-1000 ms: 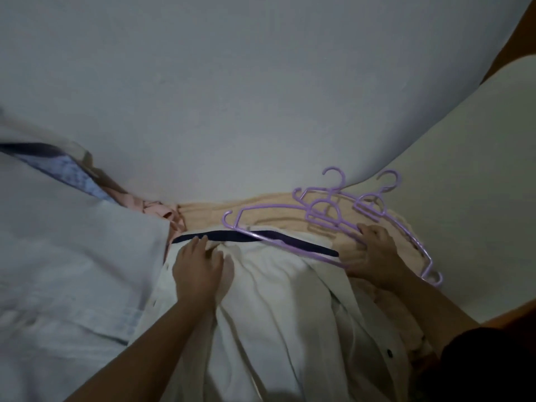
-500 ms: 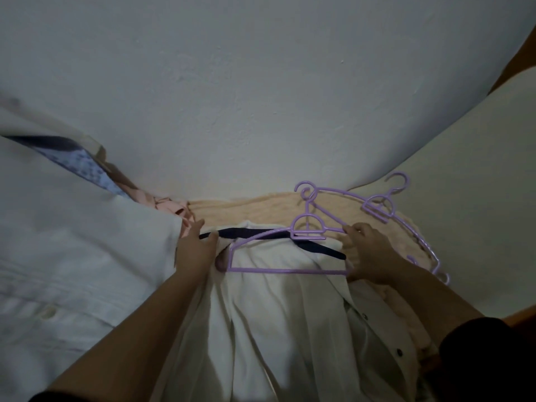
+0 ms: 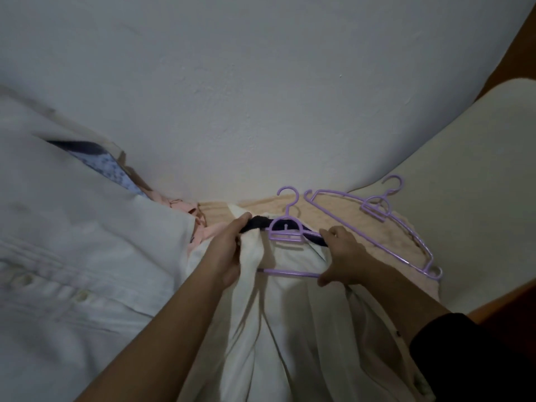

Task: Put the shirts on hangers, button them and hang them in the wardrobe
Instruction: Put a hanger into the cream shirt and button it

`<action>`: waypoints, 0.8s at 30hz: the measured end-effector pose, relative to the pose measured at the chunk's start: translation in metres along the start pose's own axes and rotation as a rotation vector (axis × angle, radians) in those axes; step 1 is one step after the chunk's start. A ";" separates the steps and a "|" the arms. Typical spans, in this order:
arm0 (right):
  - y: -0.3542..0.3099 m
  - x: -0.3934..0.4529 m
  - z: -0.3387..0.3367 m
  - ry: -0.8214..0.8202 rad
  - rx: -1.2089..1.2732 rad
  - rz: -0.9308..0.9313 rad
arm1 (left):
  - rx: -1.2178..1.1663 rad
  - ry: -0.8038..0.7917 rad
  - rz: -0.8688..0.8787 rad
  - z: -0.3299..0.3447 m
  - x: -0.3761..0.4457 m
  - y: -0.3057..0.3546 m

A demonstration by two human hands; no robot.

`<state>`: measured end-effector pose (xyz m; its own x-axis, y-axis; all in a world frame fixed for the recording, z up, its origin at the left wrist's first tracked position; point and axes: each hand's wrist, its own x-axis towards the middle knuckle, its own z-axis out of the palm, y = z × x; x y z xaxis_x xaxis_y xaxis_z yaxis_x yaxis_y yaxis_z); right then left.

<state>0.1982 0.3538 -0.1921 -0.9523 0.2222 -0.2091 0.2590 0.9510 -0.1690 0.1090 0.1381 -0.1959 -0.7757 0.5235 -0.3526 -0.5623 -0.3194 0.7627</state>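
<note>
Since the earlier frame, purple hanger (image 3: pixel 285 231) has slid inside the white shirt (image 3: pixel 290 314) on the bed. Left hand (image 3: pixel 229 256) fingers grip the collar; right hand (image 3: pixel 339 253) fingers clamp the hanger. Buttoning remains.

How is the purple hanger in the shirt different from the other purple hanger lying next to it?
The hanger in the white shirt is partly covered by cloth, while the spare hanger lies bare on the peach cloth. The right hand holds the first one; nobody touches the spare. The first one's hook points straight away from the person; the spare lies slanted. Both are the same purple shape.
</note>
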 end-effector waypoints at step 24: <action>0.008 0.034 0.075 0.001 0.064 -0.025 | 2.044 -0.039 0.352 -0.077 0.072 -0.046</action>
<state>0.1802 0.3527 -0.2724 -0.9588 0.1982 -0.2034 0.2444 0.9407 -0.2352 0.0571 0.1292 -0.2983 -0.7346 0.6709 -0.1016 0.6536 0.7398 0.1597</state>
